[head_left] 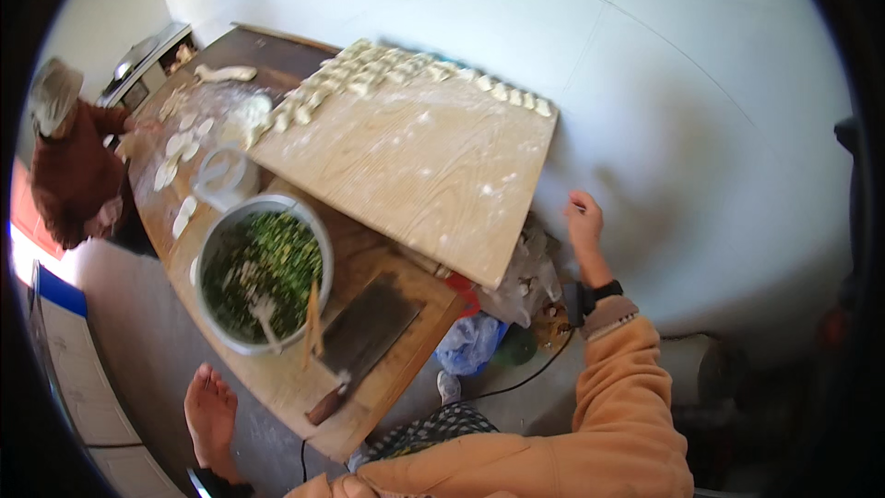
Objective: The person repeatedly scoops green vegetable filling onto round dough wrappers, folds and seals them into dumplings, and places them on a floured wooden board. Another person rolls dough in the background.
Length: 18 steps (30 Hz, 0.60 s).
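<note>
The left hand (210,410) is hanging bare and released; the right hand (585,219), at its two o'clock, is curling its fingers, and whether it is holding anything I cannot tell. At the left hand's one o'clock, a bowl (214,232) is holding green filling (286,244). Wrappers (189,143) are lying at the bowl's eleven o'clock; dumplings (369,74) are lining the far edges of a board (415,175) at two. Dumpling filling is seemingly pausing between pieces; the next move is probably calling for a wrapper.
</note>
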Each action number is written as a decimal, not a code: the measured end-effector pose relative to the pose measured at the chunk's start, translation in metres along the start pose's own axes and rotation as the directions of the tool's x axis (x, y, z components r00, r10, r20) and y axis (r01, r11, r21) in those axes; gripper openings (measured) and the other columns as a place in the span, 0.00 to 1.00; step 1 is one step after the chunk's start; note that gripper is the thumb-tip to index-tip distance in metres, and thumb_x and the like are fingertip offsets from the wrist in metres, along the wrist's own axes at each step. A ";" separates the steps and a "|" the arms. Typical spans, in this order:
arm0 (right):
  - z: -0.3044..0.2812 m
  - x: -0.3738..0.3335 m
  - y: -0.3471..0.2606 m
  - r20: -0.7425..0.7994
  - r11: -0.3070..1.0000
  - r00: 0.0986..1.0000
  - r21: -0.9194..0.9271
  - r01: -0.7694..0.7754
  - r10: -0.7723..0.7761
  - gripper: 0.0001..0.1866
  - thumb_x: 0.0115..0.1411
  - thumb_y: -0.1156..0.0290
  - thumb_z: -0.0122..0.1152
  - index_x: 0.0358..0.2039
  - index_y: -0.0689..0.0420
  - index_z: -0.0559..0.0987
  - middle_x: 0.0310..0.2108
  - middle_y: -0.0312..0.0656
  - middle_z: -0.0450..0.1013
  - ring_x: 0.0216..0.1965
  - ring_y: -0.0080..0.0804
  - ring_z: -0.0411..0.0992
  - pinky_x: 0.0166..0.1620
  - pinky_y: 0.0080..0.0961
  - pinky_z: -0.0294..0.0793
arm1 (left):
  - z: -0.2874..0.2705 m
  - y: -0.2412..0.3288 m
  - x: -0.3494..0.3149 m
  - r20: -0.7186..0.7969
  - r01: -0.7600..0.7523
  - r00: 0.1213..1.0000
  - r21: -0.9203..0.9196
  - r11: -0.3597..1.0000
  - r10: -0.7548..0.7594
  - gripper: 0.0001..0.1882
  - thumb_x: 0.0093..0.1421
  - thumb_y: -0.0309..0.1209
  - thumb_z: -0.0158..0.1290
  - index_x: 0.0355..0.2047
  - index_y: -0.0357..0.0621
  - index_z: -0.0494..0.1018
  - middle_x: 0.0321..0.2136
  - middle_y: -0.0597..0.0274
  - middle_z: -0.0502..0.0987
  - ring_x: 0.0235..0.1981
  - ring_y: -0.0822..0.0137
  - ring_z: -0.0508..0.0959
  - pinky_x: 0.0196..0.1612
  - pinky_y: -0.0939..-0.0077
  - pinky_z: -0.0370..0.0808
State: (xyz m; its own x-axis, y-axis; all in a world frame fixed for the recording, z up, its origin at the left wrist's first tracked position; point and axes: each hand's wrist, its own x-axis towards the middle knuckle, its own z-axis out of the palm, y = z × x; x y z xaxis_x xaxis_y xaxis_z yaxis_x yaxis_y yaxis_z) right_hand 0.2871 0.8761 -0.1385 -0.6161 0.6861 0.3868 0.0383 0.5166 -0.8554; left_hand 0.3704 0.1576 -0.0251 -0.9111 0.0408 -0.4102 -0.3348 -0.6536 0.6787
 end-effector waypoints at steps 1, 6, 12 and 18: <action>-0.015 -0.021 0.002 0.012 0.998 1.000 -0.056 -0.005 0.006 0.08 0.58 0.77 0.57 0.39 0.63 0.78 0.33 0.42 0.75 0.32 0.28 0.74 0.37 0.26 0.77 | -0.014 0.007 0.001 0.045 0.007 0.999 0.002 1.000 -0.007 0.09 0.66 0.35 0.46 0.42 0.47 0.71 0.33 0.70 0.76 0.33 0.73 0.77 0.38 0.75 0.75; -0.063 -0.154 -0.027 0.063 0.956 0.960 0.093 -0.277 0.272 0.08 0.60 0.77 0.57 0.41 0.59 0.77 0.35 0.35 0.72 0.29 0.19 0.68 0.31 0.18 0.72 | -0.093 0.056 0.027 0.094 0.112 0.990 -0.042 0.993 -0.107 0.07 0.66 0.34 0.48 0.37 0.48 0.74 0.29 0.71 0.77 0.31 0.75 0.76 0.37 0.78 0.73; -0.074 -0.310 -0.110 0.479 0.892 0.760 -0.129 -0.434 0.439 0.06 0.60 0.76 0.53 0.38 0.58 0.76 0.25 0.33 0.72 0.22 0.21 0.69 0.25 0.18 0.66 | -0.121 0.115 0.076 0.033 0.042 0.998 0.233 0.972 -0.051 0.08 0.65 0.33 0.51 0.41 0.48 0.74 0.36 0.71 0.76 0.36 0.75 0.75 0.41 0.78 0.73; -0.061 -0.365 -0.148 0.501 0.830 0.674 -0.197 -0.522 0.542 0.07 0.60 0.73 0.54 0.39 0.57 0.76 0.28 0.33 0.74 0.25 0.20 0.73 0.28 0.17 0.71 | -0.132 0.113 0.166 0.040 -0.115 0.992 0.683 0.722 0.121 0.17 0.61 0.32 0.54 0.49 0.40 0.73 0.40 0.65 0.77 0.42 0.71 0.75 0.43 0.76 0.71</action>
State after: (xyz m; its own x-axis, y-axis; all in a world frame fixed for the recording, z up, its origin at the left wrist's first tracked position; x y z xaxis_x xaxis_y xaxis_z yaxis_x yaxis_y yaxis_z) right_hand 0.5545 0.5811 -0.1323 -0.7889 0.4861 -0.3759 0.5080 0.1717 -0.8441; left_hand 0.2126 -0.0096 -0.0969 -0.9538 -0.0089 -0.3004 -0.3006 0.0394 0.9530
